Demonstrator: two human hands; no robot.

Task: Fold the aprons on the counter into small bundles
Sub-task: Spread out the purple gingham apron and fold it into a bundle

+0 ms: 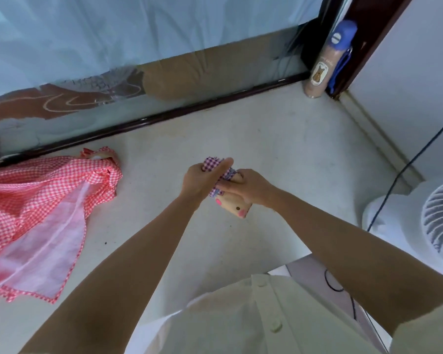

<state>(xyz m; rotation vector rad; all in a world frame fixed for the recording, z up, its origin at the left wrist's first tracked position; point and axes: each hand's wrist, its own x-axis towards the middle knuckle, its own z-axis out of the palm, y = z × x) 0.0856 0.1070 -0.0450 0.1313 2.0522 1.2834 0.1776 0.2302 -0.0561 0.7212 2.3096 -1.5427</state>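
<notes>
Closest to the lens is the person's pale buttoned shirt [253, 315], and from it 2 bare forearms reach forward over the counter [279, 129], a pale, faintly speckled surface. The 2 hands meet above the middle of it, close together on the same small bundle. The left hand [198, 180] has its fingers curled round the top of the purple checked apron [215, 163], thumb stuck out straight along the cloth. The right hand [252, 186] grips the lower part of that bundle, where a tan pouch [237, 206] with pink spots and a dark dot shows beneath the palm. Its forefinger lies flat across a striped bit of fabric between the 2 hands. Whether the bundle touches the counter or is held just off it, I cannot tell.

Off to the left, well apart from the hands, the red checked apron [36, 195] lies spread and rumpled on the counter. A pale pink lining is turned up in its middle, and its far end is bunched near the dark frame [164, 116] of a glass pane [164, 34]. In the far right corner a tan tube [320, 72] with a blue cap stands upright beside that frame. At the right edge stands a white fan [420, 226], with a dark cable [395, 180] running down the wall towards it.
</notes>
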